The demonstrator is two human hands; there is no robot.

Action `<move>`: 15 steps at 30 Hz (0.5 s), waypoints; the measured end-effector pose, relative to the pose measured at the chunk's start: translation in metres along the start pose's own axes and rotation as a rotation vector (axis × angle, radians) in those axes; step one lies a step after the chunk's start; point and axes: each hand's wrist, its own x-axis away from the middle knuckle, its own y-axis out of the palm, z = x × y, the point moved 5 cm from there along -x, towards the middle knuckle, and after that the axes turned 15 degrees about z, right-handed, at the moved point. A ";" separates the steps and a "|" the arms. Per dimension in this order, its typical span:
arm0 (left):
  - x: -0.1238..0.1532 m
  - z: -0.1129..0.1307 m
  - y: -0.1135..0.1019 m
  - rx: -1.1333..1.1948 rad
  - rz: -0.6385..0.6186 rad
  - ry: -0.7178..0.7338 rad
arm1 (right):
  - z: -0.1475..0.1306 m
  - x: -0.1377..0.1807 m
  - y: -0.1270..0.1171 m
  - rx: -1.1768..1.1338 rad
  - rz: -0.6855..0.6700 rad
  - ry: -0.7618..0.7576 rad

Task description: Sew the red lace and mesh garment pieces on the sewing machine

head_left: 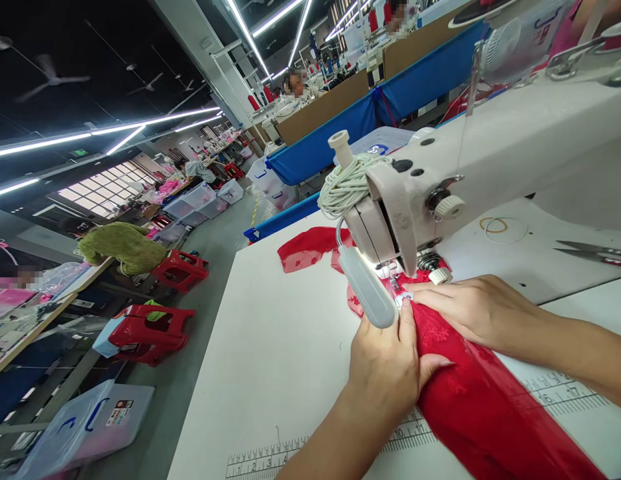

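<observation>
A strip of red lace fabric [470, 393] runs from the lower right up under the head of a white sewing machine [490, 167], and more of it lies behind the needle. My left hand [390, 367] rests on the fabric's left edge, thumb and fingers pressed together on it just below the machine's lamp [367, 288]. From the right, my right hand [470, 310] lies on the fabric with its fingers stretched flat toward the presser foot. The needle area is partly hidden by the lamp.
The white table [290, 347] has a ruler scale printed along its front edge. Scissors [593, 252] and rubber bands [495, 225] lie at the right. A coil of white cord [347, 183] sits on the machine. Left of the table, red stools and plastic bins line an aisle; other workers sit further back.
</observation>
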 end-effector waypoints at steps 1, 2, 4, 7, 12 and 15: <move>0.000 0.000 0.000 0.000 -0.002 0.000 | -0.001 -0.001 0.000 -0.001 -0.022 -0.022; 0.001 -0.001 0.000 0.000 -0.006 -0.001 | -0.002 -0.002 0.001 0.002 -0.041 -0.040; 0.000 -0.001 0.000 -0.005 -0.027 -0.001 | -0.004 -0.003 0.000 0.017 -0.051 -0.049; -0.003 0.000 -0.002 -0.016 -0.050 0.002 | -0.006 -0.005 -0.001 0.040 -0.054 -0.046; -0.013 0.001 -0.009 0.016 -0.021 -0.023 | -0.007 -0.005 0.000 0.059 -0.054 -0.055; -0.016 -0.001 -0.011 0.036 0.011 -0.046 | -0.007 -0.005 -0.001 0.066 -0.060 -0.076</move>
